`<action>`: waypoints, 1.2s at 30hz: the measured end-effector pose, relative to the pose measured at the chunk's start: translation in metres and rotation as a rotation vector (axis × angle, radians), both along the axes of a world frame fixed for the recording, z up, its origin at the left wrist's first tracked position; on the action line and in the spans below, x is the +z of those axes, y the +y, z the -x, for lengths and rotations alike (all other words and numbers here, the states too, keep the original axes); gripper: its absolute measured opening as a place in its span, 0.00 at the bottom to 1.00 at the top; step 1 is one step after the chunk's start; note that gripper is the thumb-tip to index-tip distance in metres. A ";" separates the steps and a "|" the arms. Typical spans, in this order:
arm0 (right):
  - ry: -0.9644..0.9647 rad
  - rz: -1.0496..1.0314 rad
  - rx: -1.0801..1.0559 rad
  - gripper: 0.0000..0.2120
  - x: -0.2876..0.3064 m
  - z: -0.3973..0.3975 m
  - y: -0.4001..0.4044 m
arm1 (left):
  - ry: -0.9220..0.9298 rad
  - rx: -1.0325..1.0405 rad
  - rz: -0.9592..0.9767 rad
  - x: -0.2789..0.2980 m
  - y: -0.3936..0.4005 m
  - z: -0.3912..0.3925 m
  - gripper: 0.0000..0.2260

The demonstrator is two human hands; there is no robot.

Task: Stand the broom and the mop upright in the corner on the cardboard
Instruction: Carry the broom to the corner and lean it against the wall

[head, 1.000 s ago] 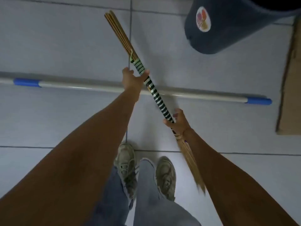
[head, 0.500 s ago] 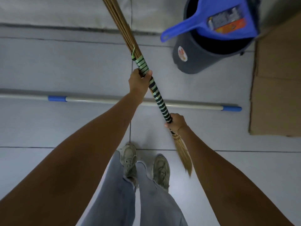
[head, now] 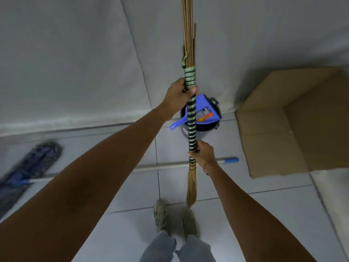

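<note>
I hold the stick broom (head: 191, 118) nearly upright in front of me. Its shaft is wrapped in green and black bands, with bare sticks rising out of the top of the frame and a straw tuft hanging near my shoes. My left hand (head: 179, 95) grips the upper wrapped part. My right hand (head: 203, 151) grips the lower end of the wrap. The mop (head: 28, 167) lies flat on the tiled floor, its blue head at the left and its pale pole with a blue tip (head: 229, 160) running right behind the broom. Flattened cardboard (head: 279, 140) covers the corner at the right.
A dark bucket (head: 203, 129) holding a blue dustpan (head: 203, 114) stands against the wall just behind the broom, left of the cardboard. White walls rise behind and to the right. My two shoes (head: 175, 218) stand on the tiles below the broom.
The broom has swung from a slant to nearly vertical and my view has tilted up. The wall, the mop head and the cardboard corner have come into sight. Both hands keep their grip.
</note>
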State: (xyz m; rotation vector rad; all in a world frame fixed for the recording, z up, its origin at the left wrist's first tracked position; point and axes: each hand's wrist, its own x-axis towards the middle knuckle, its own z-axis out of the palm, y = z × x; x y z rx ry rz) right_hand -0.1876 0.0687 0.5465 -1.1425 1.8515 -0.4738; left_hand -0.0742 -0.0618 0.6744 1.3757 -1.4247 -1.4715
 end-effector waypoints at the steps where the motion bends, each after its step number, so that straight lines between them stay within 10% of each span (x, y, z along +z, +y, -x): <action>1: -0.003 0.026 -0.040 0.14 0.016 0.002 0.003 | 0.012 -0.027 0.014 0.018 0.003 0.006 0.04; 21: 0.086 0.166 -0.580 0.16 0.110 0.232 0.155 | 0.142 -0.642 0.122 0.126 0.133 0.296 0.07; 36: 0.080 0.162 -0.643 0.18 0.115 0.465 0.200 | 0.234 -0.667 0.159 0.132 0.187 0.527 0.16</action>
